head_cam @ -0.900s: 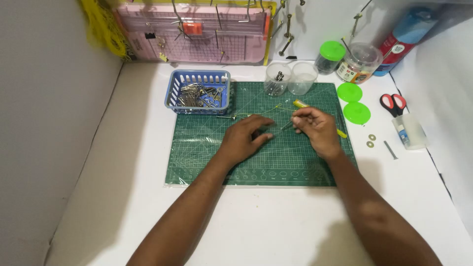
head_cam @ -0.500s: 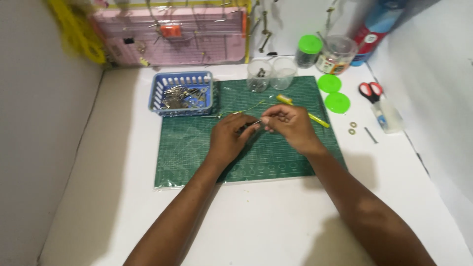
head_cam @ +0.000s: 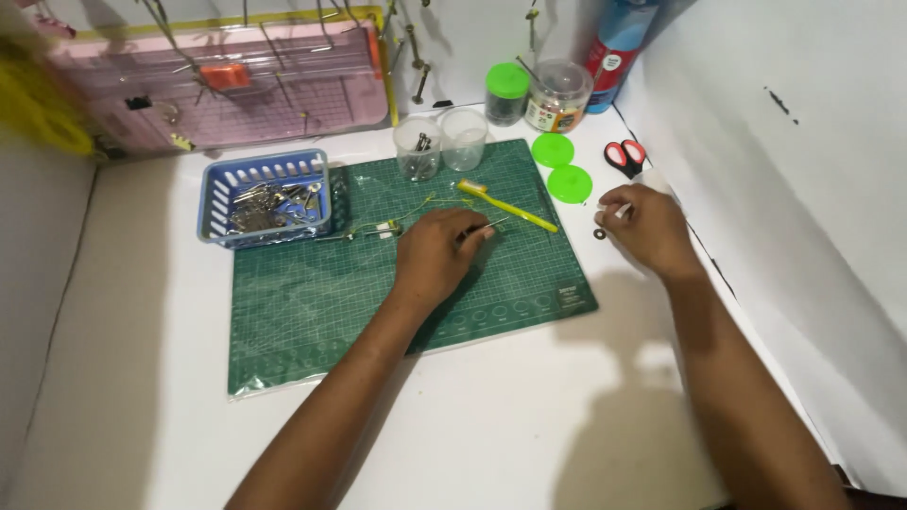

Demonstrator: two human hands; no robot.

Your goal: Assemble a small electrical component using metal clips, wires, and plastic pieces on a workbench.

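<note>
Under the right hand (head_cam: 650,229), a small white piece (head_cam: 621,212) stays indistinct.

Left hand (head_cam: 436,253) rests on green mat (head_cam: 312,312), fingertips on thin wire (head_cam: 378,229); right hand (head_cam: 647,229) on white desk (head_cam: 529,416) pinches small white piece beside black ring (head_cam: 599,233)

Matt green rubbery mat (head_cam: 312,321) under glossy film, blue plastic basket (head_cam: 219,203) of shiny metal parts, clear plastic cups (head_cam: 463,132) far, smooth white tabletop (head_cam: 491,425), glossy green plastic lids (head_cam: 570,183) right
</note>
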